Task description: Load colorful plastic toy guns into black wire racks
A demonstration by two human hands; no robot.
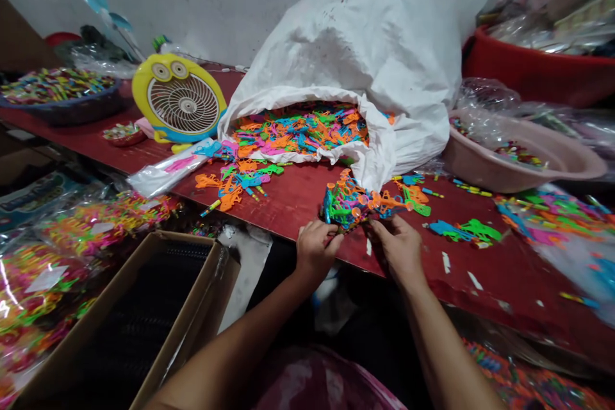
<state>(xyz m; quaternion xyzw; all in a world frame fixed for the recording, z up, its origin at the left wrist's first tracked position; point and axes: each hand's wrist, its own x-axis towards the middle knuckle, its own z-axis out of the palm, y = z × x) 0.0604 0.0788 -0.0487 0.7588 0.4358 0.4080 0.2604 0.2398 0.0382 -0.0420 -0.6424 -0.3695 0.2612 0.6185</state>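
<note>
A cluster of small plastic toys (346, 202) in orange, blue, green and pink sits at the table's front edge, a dark rim showing below it. On its left, my left hand (316, 248) is closed with thumb and fingers at the near corner. My right hand (398, 248) pinches the right side of the same cluster. What lies under my fingertips is partly hidden. Behind, a large white sack (355, 45) lies with its mouth open towards me, full of similar plastic pieces (302, 128). Loose pieces (233, 182) are scattered left of the cluster, and more (466, 230) to the right.
A yellow fan (185, 102) stands left of the sack beside a flat plastic bag (168, 170). Basins, one pink (523, 170) and one red (542, 73), are at right. Below the table at left are a cardboard box (211, 295) of black items and bagged toys (43, 288).
</note>
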